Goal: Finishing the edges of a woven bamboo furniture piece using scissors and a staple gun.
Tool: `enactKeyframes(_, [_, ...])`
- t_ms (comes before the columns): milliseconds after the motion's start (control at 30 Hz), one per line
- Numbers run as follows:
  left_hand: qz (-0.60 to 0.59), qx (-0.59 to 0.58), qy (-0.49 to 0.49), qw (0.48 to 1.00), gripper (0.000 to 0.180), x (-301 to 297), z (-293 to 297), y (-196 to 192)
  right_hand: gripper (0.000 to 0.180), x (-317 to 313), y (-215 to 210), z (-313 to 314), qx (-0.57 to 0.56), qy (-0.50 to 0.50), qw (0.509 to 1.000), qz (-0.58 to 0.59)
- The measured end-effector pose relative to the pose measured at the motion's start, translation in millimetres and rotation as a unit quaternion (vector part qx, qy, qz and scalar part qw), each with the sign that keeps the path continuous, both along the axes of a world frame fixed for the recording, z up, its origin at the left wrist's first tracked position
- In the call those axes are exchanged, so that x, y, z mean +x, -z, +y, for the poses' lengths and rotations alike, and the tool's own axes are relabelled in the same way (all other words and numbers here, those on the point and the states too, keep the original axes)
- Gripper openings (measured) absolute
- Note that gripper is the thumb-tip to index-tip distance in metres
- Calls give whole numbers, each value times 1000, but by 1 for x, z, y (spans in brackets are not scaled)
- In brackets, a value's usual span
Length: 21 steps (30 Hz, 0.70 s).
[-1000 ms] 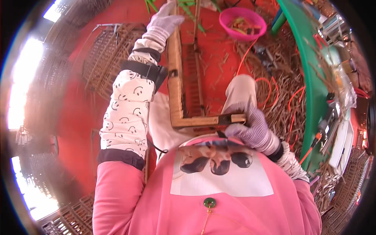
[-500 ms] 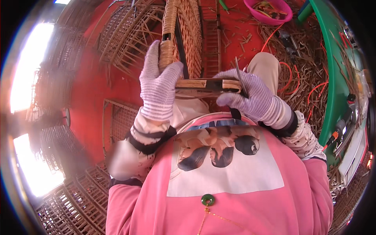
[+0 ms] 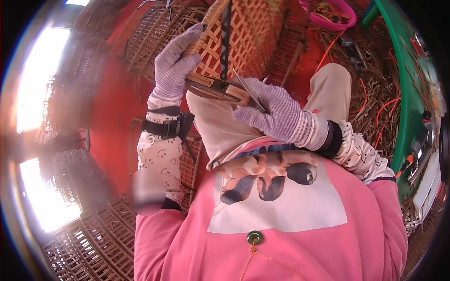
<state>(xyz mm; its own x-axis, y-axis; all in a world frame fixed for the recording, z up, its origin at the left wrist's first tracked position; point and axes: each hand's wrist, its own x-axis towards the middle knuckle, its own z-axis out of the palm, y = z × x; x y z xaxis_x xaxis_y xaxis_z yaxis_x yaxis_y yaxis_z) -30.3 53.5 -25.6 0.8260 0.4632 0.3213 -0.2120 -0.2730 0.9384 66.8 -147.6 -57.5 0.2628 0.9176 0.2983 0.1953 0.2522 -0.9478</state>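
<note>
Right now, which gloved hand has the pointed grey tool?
The right hand: the slim pointed grey tool juts from between its thumb and fingers, while the left hand, on the woven panel, shows none.

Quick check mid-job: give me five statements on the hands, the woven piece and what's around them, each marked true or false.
1. The left hand and the right hand both wear striped gloves. True.
2. The pointed metal tool is in the left hand. False: the pointed metal tool is in the right hand.
3. The left hand is at the edge of the woven piece. True.
4. The pink basket is empty. False: the pink basket has loose pieces in it.
5. The green table stands on the person's left. False: the green table is on the right.
</note>
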Motion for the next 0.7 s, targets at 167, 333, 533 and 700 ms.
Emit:
enactKeyframes(167, [-3,-13,65,998,45,6,36,2,33,6,-16,26,-135,-178,909,353])
enactKeyframes(333, [-112,-152,-109,976,31,2,22,11,26,22,-36,62,-270,-192,885,326])
enactKeyframes(533, [-20,-316,-211,925,46,-18,-24,26,21,37,-58,76,-351,-211,885,223])
enactKeyframes(700, [-44,-348,-268,897,36,-9,-40,7,26,40,-67,87,-447,-227,853,144])
